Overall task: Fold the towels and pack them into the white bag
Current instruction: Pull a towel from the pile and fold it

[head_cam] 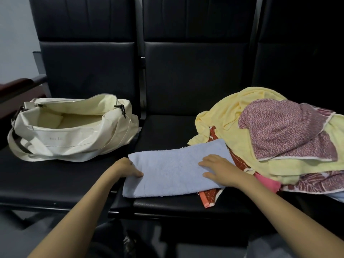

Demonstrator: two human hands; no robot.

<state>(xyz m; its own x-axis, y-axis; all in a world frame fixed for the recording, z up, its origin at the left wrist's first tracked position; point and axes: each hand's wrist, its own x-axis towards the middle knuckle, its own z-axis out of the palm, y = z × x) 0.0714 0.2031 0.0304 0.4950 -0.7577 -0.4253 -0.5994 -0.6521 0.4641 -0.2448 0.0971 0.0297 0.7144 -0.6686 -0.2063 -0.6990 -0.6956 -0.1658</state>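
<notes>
Folded blue towel [173, 170], long axis left-right

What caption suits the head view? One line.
Left hand grips and right hand presses a blue towel between white bag and towel pile.

A folded light blue towel [176, 170] lies on the front of a black padded seat [186, 90], partly over an orange-red patterned cloth [210, 197]. The left hand [128, 168] holds the towel's left edge with the thumb on top; the fingers seem tucked beneath it, though they are hidden. The right hand [217, 168] rests flat on the towel's right part, fingers spread. Just right of it sits a loose heap: a yellow towel [229, 112], a pink-speckled towel [279, 127] on top of that, and a bright pink cloth [268, 183] peeking out below. On the next seat to the left the white bag [74, 138] lies unzipped, mouth gaping.
</notes>
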